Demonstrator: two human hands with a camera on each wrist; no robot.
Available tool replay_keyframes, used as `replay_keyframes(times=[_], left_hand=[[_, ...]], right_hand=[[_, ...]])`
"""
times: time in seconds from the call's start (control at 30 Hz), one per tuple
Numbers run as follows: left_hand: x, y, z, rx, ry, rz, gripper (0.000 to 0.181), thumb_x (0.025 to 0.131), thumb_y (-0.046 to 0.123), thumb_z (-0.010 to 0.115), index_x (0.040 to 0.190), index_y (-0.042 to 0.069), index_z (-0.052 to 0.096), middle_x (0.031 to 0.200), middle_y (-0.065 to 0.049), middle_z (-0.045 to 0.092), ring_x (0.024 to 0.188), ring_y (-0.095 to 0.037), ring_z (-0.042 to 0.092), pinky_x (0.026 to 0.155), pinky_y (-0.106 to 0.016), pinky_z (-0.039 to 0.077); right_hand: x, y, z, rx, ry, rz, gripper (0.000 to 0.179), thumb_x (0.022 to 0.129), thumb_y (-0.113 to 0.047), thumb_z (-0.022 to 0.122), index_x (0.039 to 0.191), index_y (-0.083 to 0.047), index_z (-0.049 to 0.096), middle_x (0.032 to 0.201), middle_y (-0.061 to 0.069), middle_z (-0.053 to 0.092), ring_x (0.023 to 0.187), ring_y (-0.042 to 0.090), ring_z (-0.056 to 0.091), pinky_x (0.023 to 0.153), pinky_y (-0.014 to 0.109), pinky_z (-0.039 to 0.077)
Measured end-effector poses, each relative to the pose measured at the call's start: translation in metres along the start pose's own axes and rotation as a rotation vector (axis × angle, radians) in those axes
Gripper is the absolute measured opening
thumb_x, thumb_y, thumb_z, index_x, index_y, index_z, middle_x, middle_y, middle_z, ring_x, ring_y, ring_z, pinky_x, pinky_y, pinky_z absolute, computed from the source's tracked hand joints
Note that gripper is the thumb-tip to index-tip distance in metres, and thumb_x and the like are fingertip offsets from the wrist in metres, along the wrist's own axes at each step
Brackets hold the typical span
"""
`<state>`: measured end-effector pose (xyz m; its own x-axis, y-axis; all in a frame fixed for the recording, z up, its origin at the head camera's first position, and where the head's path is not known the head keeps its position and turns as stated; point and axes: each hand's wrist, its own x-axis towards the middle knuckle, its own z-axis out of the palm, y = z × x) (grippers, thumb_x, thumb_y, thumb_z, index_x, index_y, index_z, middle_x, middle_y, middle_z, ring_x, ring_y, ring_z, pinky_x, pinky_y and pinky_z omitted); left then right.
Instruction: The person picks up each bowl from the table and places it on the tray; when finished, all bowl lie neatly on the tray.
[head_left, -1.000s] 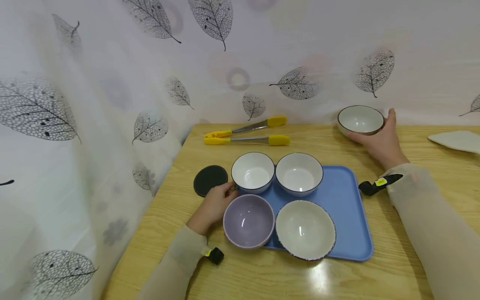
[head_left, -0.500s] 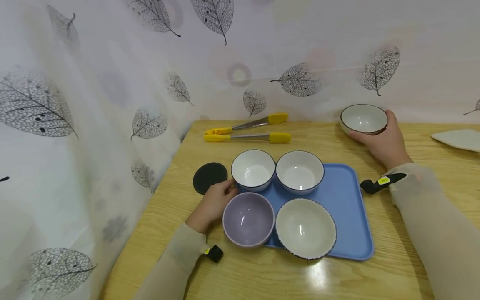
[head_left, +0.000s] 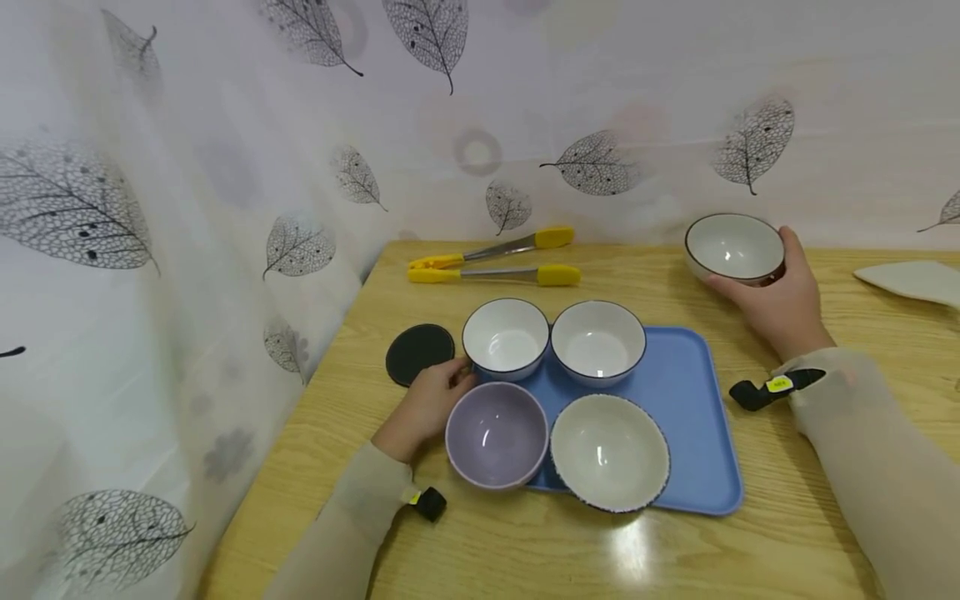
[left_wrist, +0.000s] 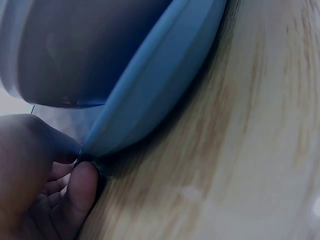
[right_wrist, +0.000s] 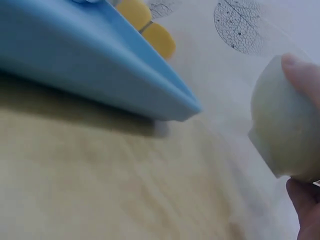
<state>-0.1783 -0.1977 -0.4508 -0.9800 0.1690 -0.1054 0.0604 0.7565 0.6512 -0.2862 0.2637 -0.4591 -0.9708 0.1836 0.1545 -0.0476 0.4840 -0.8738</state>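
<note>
My right hand (head_left: 787, 308) grips a pale bowl with a dark rim (head_left: 735, 246) by its side, behind and right of the blue tray (head_left: 693, 417). In the right wrist view, the bowl's foot (right_wrist: 262, 152) shows, held off the table. At the tray's left edge, my left hand (head_left: 430, 404) pinches the tray rim (left_wrist: 95, 142) between thumb and finger. Two white bowls stand side by side at the tray's back, one left (head_left: 506, 337) and one right (head_left: 598, 342). In front sit a purple bowl (head_left: 497, 436) and a cream bowl with a speckled rim (head_left: 610, 454).
Yellow-tipped tongs (head_left: 498, 258) lie at the back of the wooden table (head_left: 525, 550). A dark round disc (head_left: 416, 354) is left of the tray, by my left hand. At the far right lies a pale flat object (head_left: 911, 279). A leaf-patterned curtain (head_left: 637, 75) hangs behind.
My right hand has carried the pale bowl a little to the right and nearer to me. The left hand stays at the tray's edge, and the bowls on the tray keep their places.
</note>
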Motion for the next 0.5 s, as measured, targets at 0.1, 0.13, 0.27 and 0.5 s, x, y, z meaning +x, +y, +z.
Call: replay_keyframes(times=[0.1, 0.13, 0.27, 0.5], left_hand=[[0.001, 0.0, 0.0, 0.002, 0.001, 0.012, 0.021, 0.103, 0.025, 0.056, 0.115, 0.012, 0.067, 0.084, 0.002, 0.062, 0.078, -0.015, 0.057, 0.073, -0.034, 0.048], [0.001, 0.0, 0.0, 0.004, 0.002, 0.017, 0.019, 0.103, 0.025, 0.056, 0.113, 0.012, 0.067, 0.083, 0.002, 0.062, 0.078, -0.015, 0.056, 0.073, -0.034, 0.048], [0.001, -0.002, 0.001, 0.012, 0.009, 0.026, 0.015, 0.103, 0.025, 0.057, 0.104, 0.013, 0.066, 0.081, 0.002, 0.061, 0.077, -0.015, 0.056, 0.072, -0.034, 0.047], [0.001, -0.003, 0.0, 0.0, 0.009, 0.018, 0.017, 0.104, 0.026, 0.056, 0.107, 0.014, 0.067, 0.083, 0.003, 0.062, 0.08, -0.016, 0.057, 0.074, -0.035, 0.048]], right_hand=[[-0.011, 0.001, -0.004, -0.006, 0.001, -0.018, 0.109, 0.084, -0.04, 0.081, 0.163, -0.025, 0.007, 0.166, 0.011, 0.018, 0.148, 0.034, 0.026, 0.119, 0.047, 0.023], [-0.014, 0.001, -0.005, -0.009, -0.003, -0.026, 0.109, 0.084, -0.039, 0.081, 0.163, -0.024, 0.008, 0.166, 0.012, 0.018, 0.148, 0.035, 0.026, 0.119, 0.047, 0.023], [-0.029, 0.0, -0.007, -0.022, -0.027, -0.053, 0.107, 0.084, -0.036, 0.082, 0.163, -0.026, 0.011, 0.164, 0.014, 0.022, 0.145, 0.036, 0.03, 0.118, 0.039, 0.024], [-0.047, -0.005, -0.006, 0.007, -0.037, -0.111, 0.102, 0.083, -0.025, 0.085, 0.162, -0.022, 0.02, 0.156, 0.017, 0.036, 0.132, 0.021, 0.041, 0.091, 0.004, 0.032]])
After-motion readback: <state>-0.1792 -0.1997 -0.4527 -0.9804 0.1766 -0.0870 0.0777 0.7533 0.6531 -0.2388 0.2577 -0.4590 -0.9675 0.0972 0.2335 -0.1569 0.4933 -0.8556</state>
